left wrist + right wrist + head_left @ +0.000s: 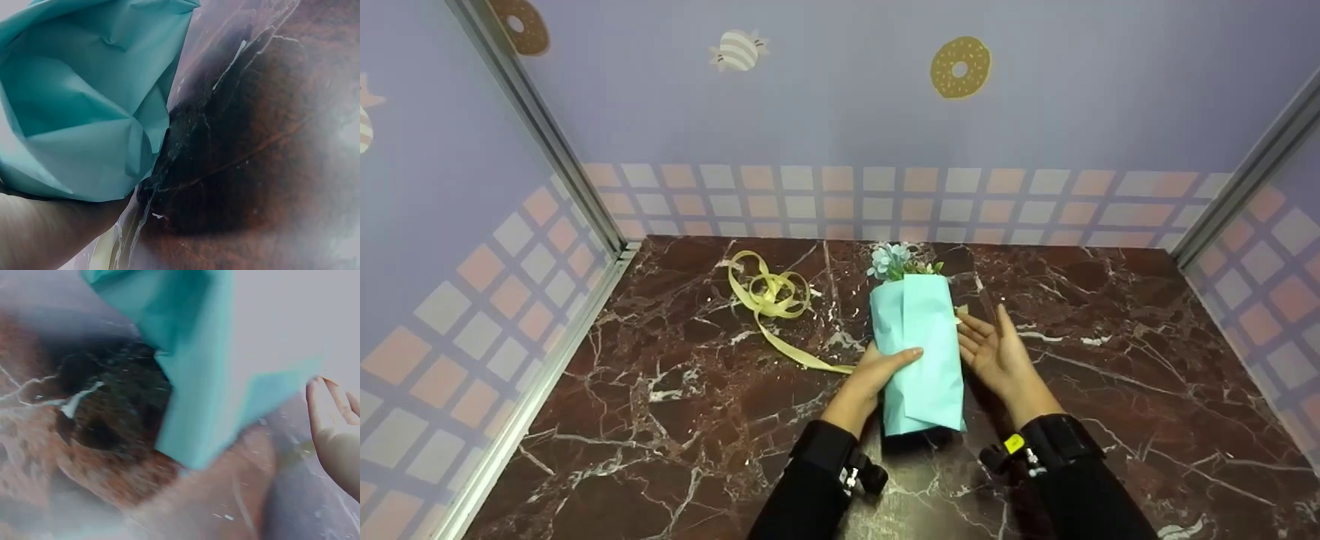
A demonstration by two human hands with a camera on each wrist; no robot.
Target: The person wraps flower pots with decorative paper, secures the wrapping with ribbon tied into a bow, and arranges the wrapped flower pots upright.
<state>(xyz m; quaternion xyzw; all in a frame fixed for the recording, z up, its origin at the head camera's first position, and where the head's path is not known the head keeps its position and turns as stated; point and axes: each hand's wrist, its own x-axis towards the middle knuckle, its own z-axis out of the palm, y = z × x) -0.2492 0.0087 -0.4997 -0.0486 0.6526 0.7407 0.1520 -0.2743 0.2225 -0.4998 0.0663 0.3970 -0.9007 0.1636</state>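
A small bouquet [931, 330] wrapped in turquoise paper is in the middle of the head view, with pale blue flowers [889, 261] and green leaves showing at its top. My left hand [870, 379] grips it from the left, thumb across the paper front and fingers hidden behind. Beside the right edge is my right hand [997, 360], palm up with its fingers extended, the tips close to the paper. A yellow ribbon [802, 358] runs from a loose coil to behind my left hand. In the left wrist view, the folded lower end of the wrapping paper [84, 157] appears.
Dark red marble-patterned tabletop [675, 420] lies under everything, with small white scraps near the ribbon coil. A lilac back wall [840, 112] with sweets and check patterns stands behind, and side panels with metal edge strips rise at left and right.
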